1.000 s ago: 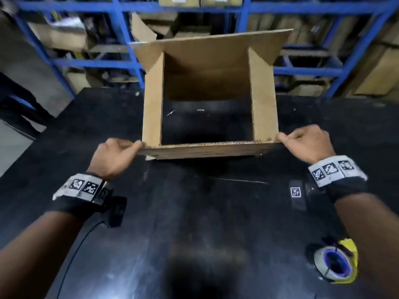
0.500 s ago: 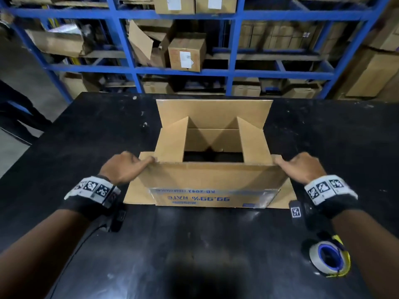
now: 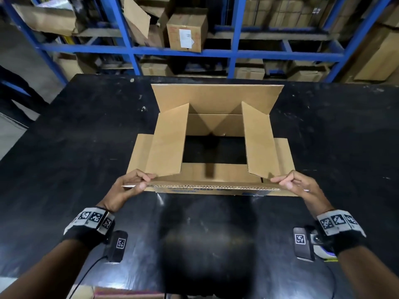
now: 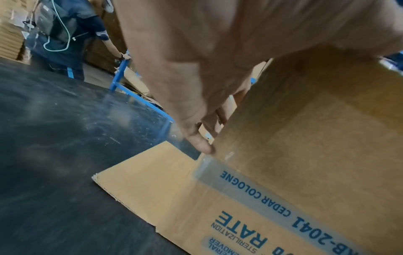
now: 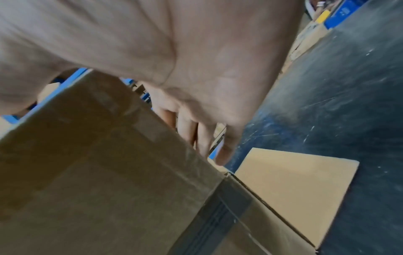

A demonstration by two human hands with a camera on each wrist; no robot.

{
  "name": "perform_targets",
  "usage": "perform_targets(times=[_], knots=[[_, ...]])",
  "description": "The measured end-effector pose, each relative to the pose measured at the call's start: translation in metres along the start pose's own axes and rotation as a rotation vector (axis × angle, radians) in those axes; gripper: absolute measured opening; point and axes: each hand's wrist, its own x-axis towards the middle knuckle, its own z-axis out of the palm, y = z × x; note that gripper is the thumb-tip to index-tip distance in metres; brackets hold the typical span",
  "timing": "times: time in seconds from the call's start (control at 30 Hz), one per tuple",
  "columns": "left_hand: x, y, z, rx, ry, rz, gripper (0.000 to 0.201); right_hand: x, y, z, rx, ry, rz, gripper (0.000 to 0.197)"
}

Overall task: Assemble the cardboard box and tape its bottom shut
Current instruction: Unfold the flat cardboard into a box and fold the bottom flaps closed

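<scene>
The brown cardboard box (image 3: 213, 126) stands on the black table (image 3: 64, 147) with its open end up. Its two side flaps lean inward and the far flap stands raised. My left hand (image 3: 138, 182) pinches the left end of the near flap (image 3: 213, 186). At the right end of that flap my right hand (image 3: 285, 183) pinches it the same way. Blue print and a strip of old tape show on the box wall (image 4: 272, 212) in the left wrist view. The right wrist view shows the box corner (image 5: 224, 174) below my fingers (image 5: 226, 150). The tape roll (image 3: 323, 252) sits mostly hidden behind my right wrist.
Blue shelving (image 3: 194, 52) loaded with cardboard boxes stands behind the table. Lower flaps of the box lie flat on the table at the left (image 3: 138, 154) and right (image 3: 285, 154). A person (image 4: 63, 34) stands off the table's far left corner.
The box came down from being held up and now stands on the table. Both hands moved from its sides to pinch the ends of the near flap and lifted it.
</scene>
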Motion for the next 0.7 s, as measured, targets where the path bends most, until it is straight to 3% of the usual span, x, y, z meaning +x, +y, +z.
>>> perform_targets(times=[0.17, 0.33, 0.43, 0.5, 0.6, 0.7], knots=[[0.017, 0.006, -0.002, 0.010, -0.112, 0.001, 0.105, 0.011, 0.009, -0.005, 0.080, -0.133, 0.035, 0.054], [0.027, -0.001, -0.009, 0.077, -0.104, -0.015, 0.103, 0.020, 0.007, -0.005, 0.051, -0.167, 0.052, 0.059], [0.037, -0.006, -0.008, 0.073, 0.014, -0.057, 0.099, 0.030, 0.009, -0.003, 0.044, -0.047, 0.072, 0.075], [0.049, -0.016, -0.008, 0.019, 0.169, -0.187, 0.092, 0.039, 0.009, 0.002, 0.042, 0.084, 0.132, 0.087], [0.069, -0.024, 0.000, 0.083, 0.382, -0.290, 0.070, 0.053, 0.009, 0.015, -0.001, 0.263, 0.192, 0.070], [0.079, -0.016, 0.018, 0.298, 0.445, -0.262, 0.050, 0.068, 0.017, 0.026, -0.185, 0.445, 0.231, 0.064]])
